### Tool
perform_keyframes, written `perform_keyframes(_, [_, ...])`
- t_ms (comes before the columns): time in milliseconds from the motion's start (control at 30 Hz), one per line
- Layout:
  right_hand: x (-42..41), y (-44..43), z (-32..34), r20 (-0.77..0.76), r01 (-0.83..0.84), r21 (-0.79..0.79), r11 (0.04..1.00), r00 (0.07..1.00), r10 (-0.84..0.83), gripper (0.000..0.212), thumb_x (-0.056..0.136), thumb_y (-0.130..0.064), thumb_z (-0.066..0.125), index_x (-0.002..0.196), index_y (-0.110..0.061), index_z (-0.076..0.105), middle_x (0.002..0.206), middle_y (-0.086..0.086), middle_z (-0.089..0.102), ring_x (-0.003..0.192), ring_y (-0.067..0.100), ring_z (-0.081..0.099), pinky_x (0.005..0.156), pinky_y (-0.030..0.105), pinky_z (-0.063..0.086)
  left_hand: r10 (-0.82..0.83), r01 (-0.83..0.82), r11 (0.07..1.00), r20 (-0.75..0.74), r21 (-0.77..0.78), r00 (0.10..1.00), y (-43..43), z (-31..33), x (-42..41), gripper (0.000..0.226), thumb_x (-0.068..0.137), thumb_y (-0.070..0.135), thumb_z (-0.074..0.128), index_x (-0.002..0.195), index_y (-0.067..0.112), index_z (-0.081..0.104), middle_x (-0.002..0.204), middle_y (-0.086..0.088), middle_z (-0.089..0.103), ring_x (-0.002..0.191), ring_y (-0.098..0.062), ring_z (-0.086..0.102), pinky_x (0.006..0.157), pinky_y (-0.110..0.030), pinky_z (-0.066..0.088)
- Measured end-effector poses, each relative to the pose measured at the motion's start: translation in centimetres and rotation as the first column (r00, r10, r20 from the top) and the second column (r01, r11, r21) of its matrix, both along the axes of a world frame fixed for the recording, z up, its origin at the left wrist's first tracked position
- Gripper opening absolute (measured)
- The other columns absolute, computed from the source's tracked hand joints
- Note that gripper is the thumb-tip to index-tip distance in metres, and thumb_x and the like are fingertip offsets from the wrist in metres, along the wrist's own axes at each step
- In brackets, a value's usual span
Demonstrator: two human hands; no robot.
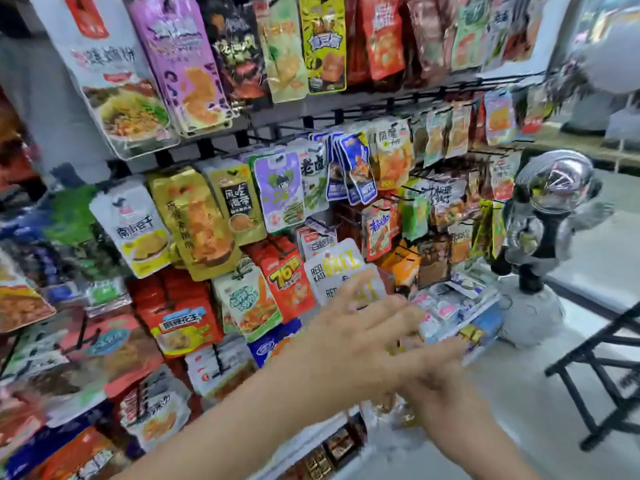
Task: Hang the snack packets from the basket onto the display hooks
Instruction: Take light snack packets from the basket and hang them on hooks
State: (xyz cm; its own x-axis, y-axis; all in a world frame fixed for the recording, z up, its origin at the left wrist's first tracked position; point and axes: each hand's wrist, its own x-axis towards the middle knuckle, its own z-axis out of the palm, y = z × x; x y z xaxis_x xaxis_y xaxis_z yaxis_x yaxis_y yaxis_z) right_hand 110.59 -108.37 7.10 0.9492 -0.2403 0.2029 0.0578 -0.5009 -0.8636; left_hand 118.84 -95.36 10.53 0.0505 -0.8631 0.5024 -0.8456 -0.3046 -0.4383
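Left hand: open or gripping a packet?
Open: the left hand stretches straight fingers toward the white packet; blur hides any contact.

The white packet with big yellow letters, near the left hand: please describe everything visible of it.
The white packet is a glossy, flat pouch with large yellow characters and dark print reading RED. It hangs slightly tilted low on the rack, right of the red packet marked 76. The blurred fingers of the left hand cover its lower right part; whether they touch it cannot be told.

Pale floor (554, 393); black metal frame (606, 358) right; silver astronaut figure (550, 202) behind.
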Motion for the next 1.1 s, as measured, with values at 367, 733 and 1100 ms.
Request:
perform_keyframes(367, [10.6, -8.0, -0.9, -0.08, -0.12, 0.199, 0.973, 0.987, 0.138, 0.039, 0.087, -0.011, 0.068, 0.068, -0.045, 0.072, 0.096, -0.015, 0.062, 0.089, -0.015, 0.056, 0.071, 0.017, 0.05, -0.613, -0.754, 0.52, -0.79, -0.401, -0.001, -6.2, -0.7, 10.2, 0.095, 0.046, 0.033, 0.082, 0.125, 0.059, 0.037, 0.124, 0.013, 0.05, 0.099, 0.015, 0.056, 0.074, -0.015, 0.05])
perform_keyframes(733, [17.5, -18.1, -3.9, -0.219, -0.373, 0.061, 0.926, 0.9, 0.377, 0.015, 0.076, -0.033, 0.079, 0.069, -0.043, 0.069, 0.091, -0.031, 0.053, 0.091, -0.028, 0.044, 0.073, 0.004, 0.038, -0.543, -0.812, 0.187, -0.747, -0.552, 0.383, -14.5, -3.4, 11.1, 0.059, 0.055, 0.021, 0.09, 0.095, 0.049, 0.057, 0.084, -0.018, 0.065, 0.063, -0.036, 0.058, 0.053, -0.047, 0.052])
perform_keyframes(1100, [19.7, -24.4, -4.8, -0.059, -0.341, 0.49, 0.802, 0.905, 0.421, 0.017, 0.072, -0.003, 0.075, 0.083, -0.015, 0.073, 0.076, -0.015, 0.069, 0.058, -0.003, 0.057, 0.051, 0.012, 0.043, -0.06, -0.925, 0.168, -0.94, -0.341, 0.336, -14.5, -6.8, 8.8, 0.064, 0.086, 0.003, 0.069, 0.116, 0.057, 0.054, 0.118, 0.051, 0.045, 0.12, 0.015, 0.044, 0.101, -0.019, 0.039])
